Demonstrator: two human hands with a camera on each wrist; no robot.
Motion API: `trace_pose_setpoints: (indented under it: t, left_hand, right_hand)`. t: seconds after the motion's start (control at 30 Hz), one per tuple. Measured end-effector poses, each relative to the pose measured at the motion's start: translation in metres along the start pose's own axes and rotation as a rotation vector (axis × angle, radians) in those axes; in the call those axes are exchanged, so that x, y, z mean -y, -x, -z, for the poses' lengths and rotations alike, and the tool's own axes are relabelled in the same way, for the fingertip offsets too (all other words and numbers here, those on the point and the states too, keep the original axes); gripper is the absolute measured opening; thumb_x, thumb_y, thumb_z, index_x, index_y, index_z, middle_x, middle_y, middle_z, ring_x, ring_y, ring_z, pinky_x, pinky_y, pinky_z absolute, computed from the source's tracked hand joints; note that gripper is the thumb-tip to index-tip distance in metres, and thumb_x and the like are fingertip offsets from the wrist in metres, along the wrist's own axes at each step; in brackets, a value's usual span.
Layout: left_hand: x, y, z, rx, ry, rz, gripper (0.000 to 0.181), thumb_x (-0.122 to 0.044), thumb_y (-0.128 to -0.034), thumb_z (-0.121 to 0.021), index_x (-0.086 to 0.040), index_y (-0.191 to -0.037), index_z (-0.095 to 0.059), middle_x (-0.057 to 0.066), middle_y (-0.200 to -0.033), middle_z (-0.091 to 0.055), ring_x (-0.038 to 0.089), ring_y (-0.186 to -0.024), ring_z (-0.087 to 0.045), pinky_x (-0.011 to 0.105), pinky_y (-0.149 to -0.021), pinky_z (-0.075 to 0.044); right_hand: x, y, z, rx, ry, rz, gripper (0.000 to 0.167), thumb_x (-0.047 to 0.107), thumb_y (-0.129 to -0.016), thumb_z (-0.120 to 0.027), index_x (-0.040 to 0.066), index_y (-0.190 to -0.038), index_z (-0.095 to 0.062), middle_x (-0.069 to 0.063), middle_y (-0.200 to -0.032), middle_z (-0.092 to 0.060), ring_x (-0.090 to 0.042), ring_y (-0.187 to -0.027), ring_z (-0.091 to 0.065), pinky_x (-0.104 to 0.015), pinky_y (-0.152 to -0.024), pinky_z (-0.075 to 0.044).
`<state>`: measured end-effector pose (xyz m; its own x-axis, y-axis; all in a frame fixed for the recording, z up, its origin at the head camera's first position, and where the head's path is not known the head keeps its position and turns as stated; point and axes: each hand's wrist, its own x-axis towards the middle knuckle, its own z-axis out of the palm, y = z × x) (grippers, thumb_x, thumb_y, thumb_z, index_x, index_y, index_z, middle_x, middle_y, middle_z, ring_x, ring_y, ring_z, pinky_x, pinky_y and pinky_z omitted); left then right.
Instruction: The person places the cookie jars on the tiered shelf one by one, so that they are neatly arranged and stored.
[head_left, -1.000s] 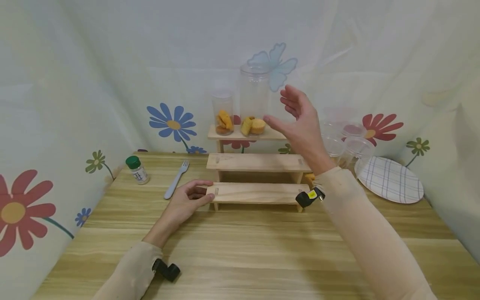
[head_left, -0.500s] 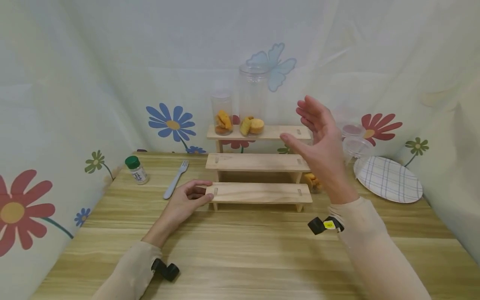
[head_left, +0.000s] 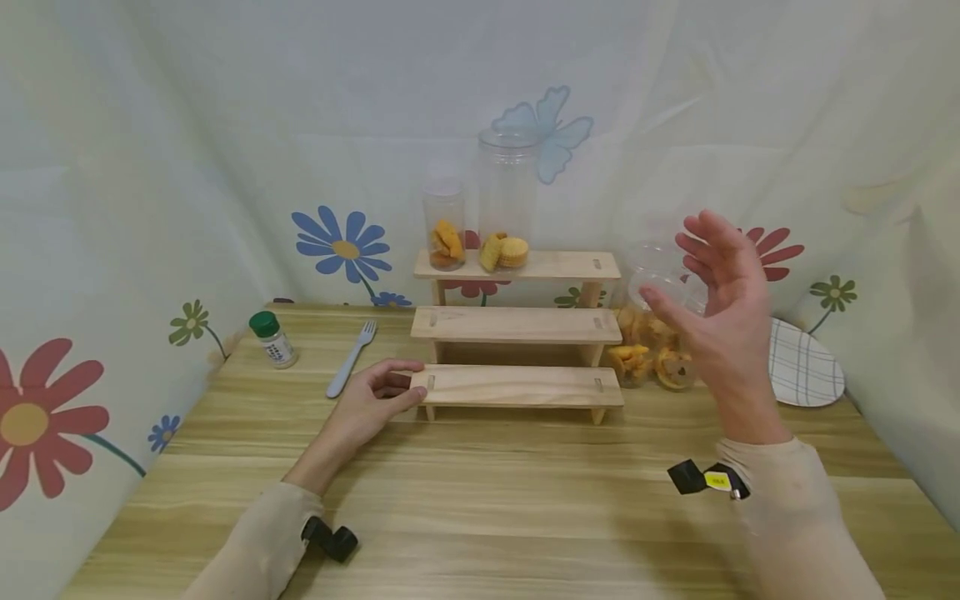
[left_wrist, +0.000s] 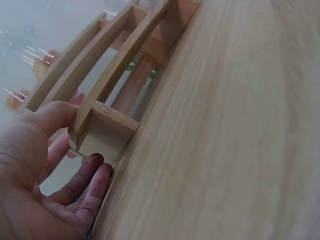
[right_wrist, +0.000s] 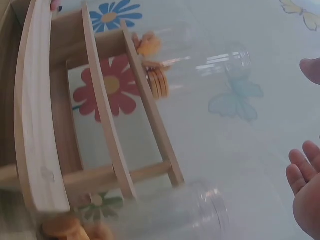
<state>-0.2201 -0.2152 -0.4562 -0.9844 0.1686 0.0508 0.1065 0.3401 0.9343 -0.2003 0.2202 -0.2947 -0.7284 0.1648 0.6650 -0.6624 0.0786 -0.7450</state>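
Pale cloth backdrop (head_left: 225, 92), printed with flowers and a light blue butterfly, behind a table (head_left: 487, 500) with yellow-brown streaked wood grain.

Wooden rack (head_left: 517, 386): upright on the table, mid-field, toward the back. Pale bare-looking wood; three narrow planks stepped upward from front to rear, carried on upright wooden supports. Grain lines run lengthwise along the front plank. Slots with wood set in them show near both ends of the lower two planks, and near the right end of the top one. Left wrist view shows the end support beneath the front plank.

Left hand (head_left: 378, 402): thumb and a finger grip the left end of the front plank; remaining fingers bent, close to the support.

Right hand (head_left: 726, 308): raised, nothing held; thumb well apart from the extended, slightly bent fingers. Nearest items: clear jars (head_left: 632, 363) with golden-brown snack pieces, on the table just beside the rack's right end, partly behind the hand; exact count not legible.

Top plank, left part: small clear jar (head_left: 446, 229) with orange-yellow pieces; next to it a tall clear jar (head_left: 508, 200), yellow biscuits at its base.

Left side of table: green-capped shaker (head_left: 274, 340); light blue fork (head_left: 351, 360). Far right: white checked plate (head_left: 806, 367), partly hidden.
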Motion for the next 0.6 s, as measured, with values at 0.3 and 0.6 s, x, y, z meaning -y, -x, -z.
trace_pose_setpoints:
  t: [0.3, 0.6]
  left_hand:
    - [0.001, 0.001, 0.002, 0.003, 0.002, 0.001, 0.045, -0.031, -0.1029, -0.085, -0.017, -0.144, -0.072, 0.018, -0.131, -0.074, 0.032, -0.117, -0.073, 0.028, -0.090, -0.059]
    - [0.001, 0.001, 0.001, 0.004, 0.006, -0.006, 0.045, -0.030, -0.1030, -0.085, -0.016, -0.144, -0.072, 0.017, -0.132, -0.074, 0.033, -0.119, -0.072, 0.028, -0.091, -0.059]
  right_hand:
    - [-0.012, -0.003, 0.035, -0.113, -0.011, -0.014, 0.075, -0.016, -0.083, -0.087, 0.006, -0.151, -0.062, -0.011, -0.146, -0.066, -0.028, -0.140, -0.057, -0.025, -0.113, -0.043]
    - [-0.035, 0.000, 0.064, -0.200, 0.181, -0.085, 0.071, -0.008, -0.088, -0.089, 0.012, -0.152, -0.063, -0.005, -0.146, -0.065, -0.022, -0.137, -0.060, -0.021, -0.113, -0.044]
